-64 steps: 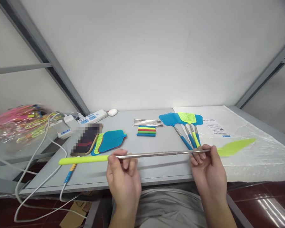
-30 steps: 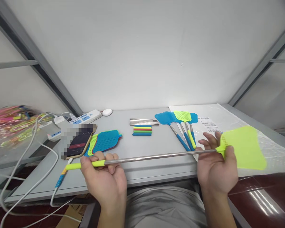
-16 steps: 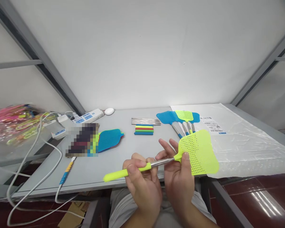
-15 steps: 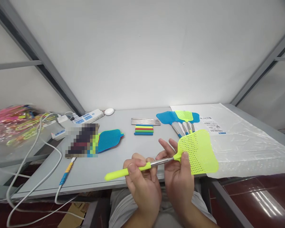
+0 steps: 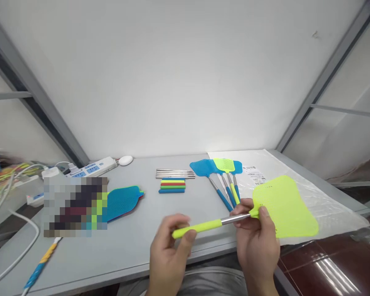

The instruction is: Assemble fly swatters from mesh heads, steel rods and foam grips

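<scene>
A yellow-green fly swatter (image 5: 285,209) lies across both hands above the table's front edge, its head to the right. My right hand (image 5: 257,236) grips its neck, with the thumb on top beside the mesh. Between neck and grip a short length of metal rod shows. My left hand (image 5: 171,248) has thumb and fingers closed about the tail end of the yellow-green handle. Just beyond, several fly swatters with blue handles (image 5: 224,199) and one with a yellow-green handle lie fanned out, their blue heads (image 5: 203,167) towards the wall.
Metal rods (image 5: 175,174) and coloured handle sleeves (image 5: 172,186) lie in rows mid-table. Left of them is a stack of swatter heads (image 5: 123,201) beside a blurred-out object (image 5: 77,209). A power strip (image 5: 95,167) and white cables stand at left. White plastic wrapping (image 5: 336,220) covers the right side.
My left hand has slid from the sleeve's front to the handle's tail end. The swatter's rod shows shorter, and the view has turned a little to the left-hand items' outer side.
</scene>
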`<state>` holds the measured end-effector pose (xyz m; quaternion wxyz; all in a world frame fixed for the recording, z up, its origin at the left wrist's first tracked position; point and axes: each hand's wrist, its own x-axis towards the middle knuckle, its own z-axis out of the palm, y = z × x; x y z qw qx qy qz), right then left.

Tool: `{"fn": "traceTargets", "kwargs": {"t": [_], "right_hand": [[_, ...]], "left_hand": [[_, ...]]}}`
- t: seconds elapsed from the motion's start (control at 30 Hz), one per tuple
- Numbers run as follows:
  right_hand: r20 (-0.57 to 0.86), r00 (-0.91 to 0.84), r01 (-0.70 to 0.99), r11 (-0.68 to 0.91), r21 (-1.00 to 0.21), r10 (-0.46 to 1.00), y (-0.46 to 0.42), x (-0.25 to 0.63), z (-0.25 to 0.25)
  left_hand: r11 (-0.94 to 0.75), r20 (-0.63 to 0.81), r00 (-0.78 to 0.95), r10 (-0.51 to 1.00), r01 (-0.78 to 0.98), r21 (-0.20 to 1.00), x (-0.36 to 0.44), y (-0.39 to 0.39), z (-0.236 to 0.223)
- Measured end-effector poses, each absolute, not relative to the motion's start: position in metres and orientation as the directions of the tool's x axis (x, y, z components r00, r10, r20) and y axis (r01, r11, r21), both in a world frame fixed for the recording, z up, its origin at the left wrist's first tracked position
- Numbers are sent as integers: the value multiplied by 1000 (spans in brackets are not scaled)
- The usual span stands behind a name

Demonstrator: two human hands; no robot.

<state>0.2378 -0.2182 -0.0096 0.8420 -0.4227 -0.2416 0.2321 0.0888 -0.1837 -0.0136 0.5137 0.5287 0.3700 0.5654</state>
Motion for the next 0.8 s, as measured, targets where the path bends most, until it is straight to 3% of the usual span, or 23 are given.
{"fn": "traceTargets", "kwargs": {"t": [0.1,0.17,0.27,0.4,0.47,0.57,0.67,0.8], "right_hand": [[271,654,-83,423,-902,706,-221,231,-14],[287,495,-34,349,-937,820,-222,220,-18],[252,330,-19,273,-962,910,-223,209,-18],[148,309,73,132,-989,940,-226,212,-9],[94,304,118,61,-991,948,-227,221,-6],[82,323,236,4,-972,943,-224,241,-1],[170,454,460,-66,-885,875,-217,265,6],[241,621,630,-293,-719,746,-201,295,20]], "left_hand": [[-250,221,339,915,44,967,91,-188,-11],[-220,162,478,863,67,973,96,-191,-11],[-52,34,573,819,16,999,106,-197,-13],[299,-200,645,737,-46,953,116,-199,-21],[353,-234,708,666,-23,935,118,-197,-24],[82,-114,773,624,80,993,118,-192,-25],[-274,24,782,623,190,943,110,-186,-20],[-455,207,614,762,280,845,84,-168,-13]]}}
